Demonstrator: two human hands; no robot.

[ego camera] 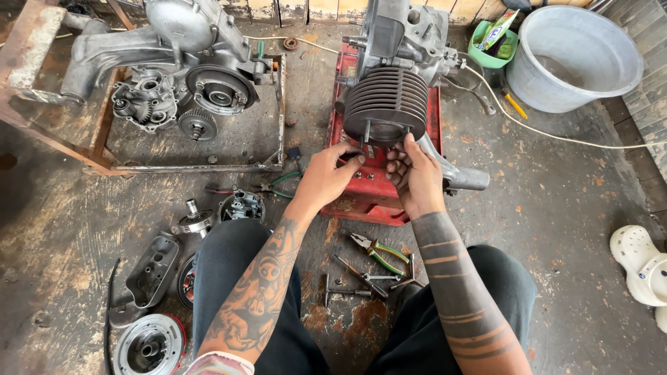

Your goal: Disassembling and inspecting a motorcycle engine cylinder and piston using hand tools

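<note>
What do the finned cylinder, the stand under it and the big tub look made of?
Finned cylinder, which both hands, left hand and right hand, touch at its lower rim: likely cast metal, dull dark grey, matte fins.
Stand: probably steel, red paint chipped and rusty at the edges.
Tub: pale grey, smooth, dull; plastic or thin metal, cannot tell.

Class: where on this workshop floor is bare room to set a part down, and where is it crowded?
Free: floor between red stand, grey tub and white clog. Also the far-left floor below the metal frame. Crowded: around the pliers and the engine covers.
</note>
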